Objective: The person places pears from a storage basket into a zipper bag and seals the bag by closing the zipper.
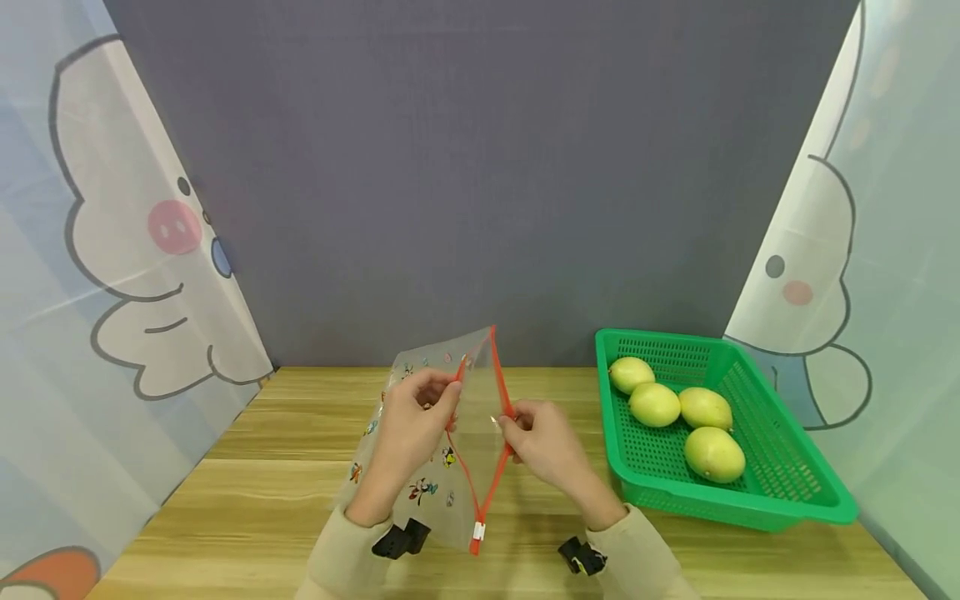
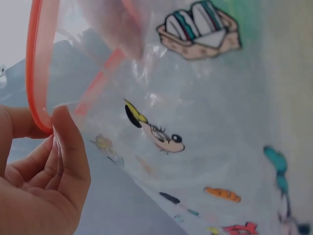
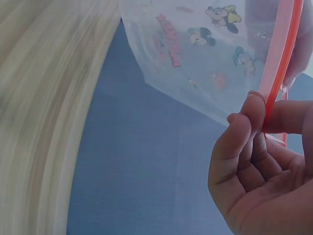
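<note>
Gray backdrop [image 1: 480, 183] straight ahead, wood-grain table [image 1: 247, 500] below it. Middle of everything is a clear zip bag [image 1: 438, 479], held between my hands over the table; can't tell if its bottom touches the wood. My left hand [image 1: 416, 421] pinches one red zip strip [image 1: 462, 464] between thumb and finger, and my right hand [image 1: 543, 442] pinches the other, so there's no real gap in either grip. Strips sit well apart between my hands and meet at the white slider [image 1: 478, 531] at the near end.

Progress-wise, I'd call the opening part done, since the mouth gapes. Not done: I can't see anything inside, so it reads as unfilled, and it's unzipped. Off to the right, a green basket [image 1: 738, 496] holds four yellow fruits [image 1: 715, 455].

Funny what each camera gets. Only the head view has the fruits and slider clearly. Left wrist shows a sandwich-basket print [image 2: 200, 32] I can't make out from above; right wrist catches red lettering [image 3: 168, 41], too blurry to read.
</note>
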